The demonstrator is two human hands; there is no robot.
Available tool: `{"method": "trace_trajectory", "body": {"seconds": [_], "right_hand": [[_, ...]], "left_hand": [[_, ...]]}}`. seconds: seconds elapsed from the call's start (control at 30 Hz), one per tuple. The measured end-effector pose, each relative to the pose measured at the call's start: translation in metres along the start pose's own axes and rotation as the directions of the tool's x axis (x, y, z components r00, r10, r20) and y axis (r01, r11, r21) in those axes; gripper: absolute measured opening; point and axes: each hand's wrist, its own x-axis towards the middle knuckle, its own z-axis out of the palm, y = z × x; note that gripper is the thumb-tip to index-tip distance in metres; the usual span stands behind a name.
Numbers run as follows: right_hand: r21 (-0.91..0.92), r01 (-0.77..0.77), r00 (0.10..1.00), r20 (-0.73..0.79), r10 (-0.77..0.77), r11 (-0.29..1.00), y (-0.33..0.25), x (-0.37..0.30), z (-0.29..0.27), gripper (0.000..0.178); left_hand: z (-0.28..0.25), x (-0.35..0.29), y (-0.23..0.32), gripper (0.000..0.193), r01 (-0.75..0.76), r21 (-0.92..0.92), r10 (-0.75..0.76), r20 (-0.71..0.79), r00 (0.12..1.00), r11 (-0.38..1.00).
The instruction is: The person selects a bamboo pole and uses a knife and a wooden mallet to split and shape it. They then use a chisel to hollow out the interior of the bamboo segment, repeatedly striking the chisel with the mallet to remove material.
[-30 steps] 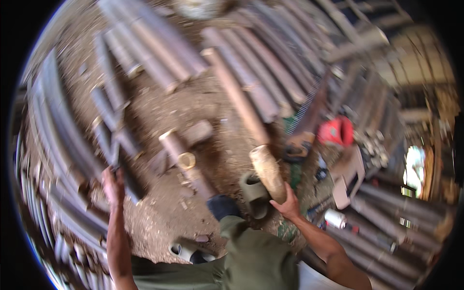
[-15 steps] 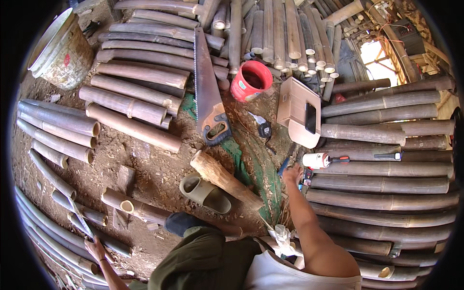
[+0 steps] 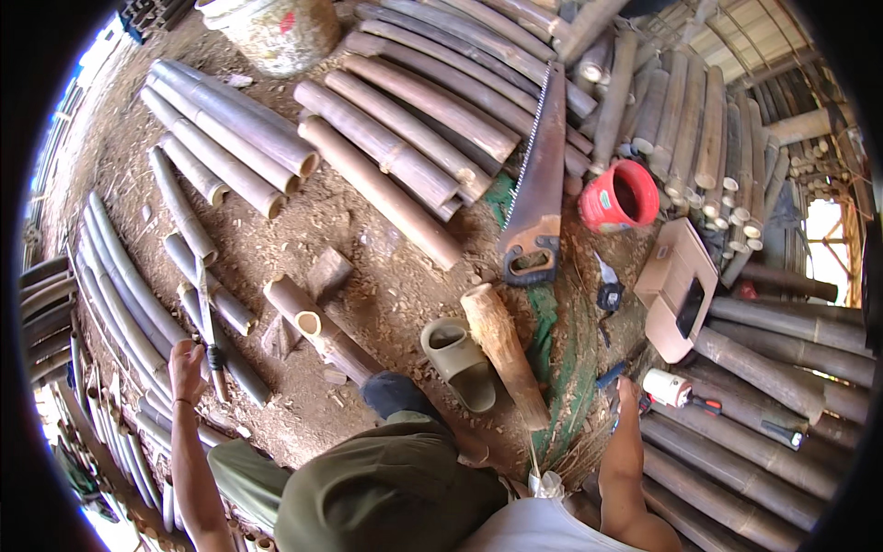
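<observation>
At the left, a long-bladed knife [image 3: 208,322] with a dark and brown handle rests across short bamboo pieces [image 3: 244,373]. My left hand [image 3: 187,368] is just left of its handle, apart from it, fingers loosely bent and apparently holding nothing. On the right, my right hand [image 3: 627,396] is low by the stacked bamboo, its fingers closed at a small blue object [image 3: 609,375]; what kind it is does not show. Beside that hand lie a white canister [image 3: 666,387] and a red-and-black handled tool [image 3: 706,405].
A handsaw [image 3: 536,198] lies near a red bucket [image 3: 620,195], a tape measure [image 3: 609,294] and an open cardboard box [image 3: 676,287] with a phone. A sandal [image 3: 460,363], a log [image 3: 503,350] and a bamboo length [image 3: 336,340] lie before me. A dirty white bucket [image 3: 283,37] stands far off.
The view has swung left, so things appear farther right. My left hand has come off the knife handle, leaving the knife on the bamboo. The right hand stays by the blue object.
</observation>
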Motion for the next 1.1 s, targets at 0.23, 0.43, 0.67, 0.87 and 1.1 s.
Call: {"method": "trace_trajectory", "body": {"seconds": [0.23,0.43,0.67,0.87,1.1], "right_hand": [[0.16,0.121,0.923,-0.38,-0.052,0.98,-0.008,0.005,0.014,0.048],[-0.043,0.317,0.926,-0.201,-0.319,0.948,0.003,-0.08,0.038,0.061],[-0.243,0.645,0.742,-0.025,-0.67,0.724,0.012,-0.204,0.044,0.05],[-0.199,0.786,0.603,0.038,-0.797,0.585,0.019,-0.185,0.046,0.052],[0.41,0.682,0.596,0.17,-0.785,0.606,-0.131,-0.363,-0.012,0.039]], "left_hand": [[0.069,-0.028,0.06,0.04,-0.088,-0.195,0.102,0.063,0.993,0.977],[0.049,-0.077,0.049,0.033,-0.084,-0.254,0.096,0.033,0.995,0.964],[0.077,-0.116,0.05,0.029,-0.07,-0.424,0.122,0.097,0.988,0.903],[0.078,-0.135,0.076,0.032,-0.237,-0.398,0.301,0.107,0.948,0.886],[0.094,-0.204,0.082,0.04,-0.295,-0.47,0.509,0.432,0.745,0.832]]}}
